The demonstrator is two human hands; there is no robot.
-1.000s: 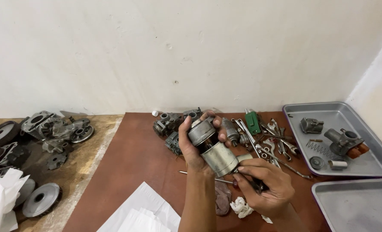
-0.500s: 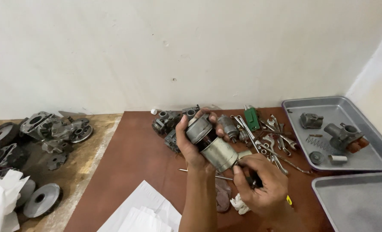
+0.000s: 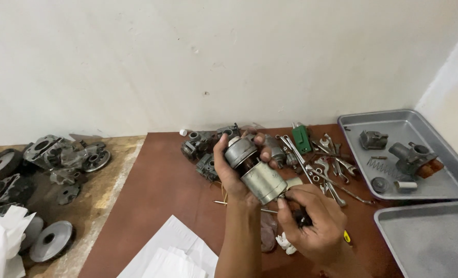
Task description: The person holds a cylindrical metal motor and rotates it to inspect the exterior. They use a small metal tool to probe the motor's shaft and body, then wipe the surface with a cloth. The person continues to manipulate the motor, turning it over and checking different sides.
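Over the brown desk (image 3: pixel 167 190), held up in mid-air a little in front of the wall, sits the piece that matters: a cylindrical motor (image 3: pixel 252 167), dull grey metal, tilted so one end points up-left and the other down-right. That looks like a solid, heavy lump, rigid all through, nothing to crush. The smooth steel barrel could slip if it's oily, so the stepped collar near the top end seems the surer place to grip.

And that's where the left hand (image 3: pixel 234 175) has it, fingers wrapped round the upper end, thumb on the near side, palm cradling the body from below. A full closed clasp, carrying the weight.

The right hand (image 3: pixel 311 226) is down at the lower end, fingers curled shut round a dark-handled tool (image 3: pixel 302 219), probably a screwdriver, its tip at the motor's end face. Whether it's seated in a screw I can't tell; the knuckles cover it.

Off to the right, two grey metal trays (image 3: pixel 445 180), the farther one holding a few castings and a spring (image 3: pixel 381 166). Left, on the bare wooden part, a heap of engine parts (image 3: pixel 59 154) and pulleys.

Behind the motor, a scatter of spanners (image 3: pixel 321 164) and a small green part (image 3: pixel 301 138). White paper (image 3: pixel 172 252) lies at the near edge.
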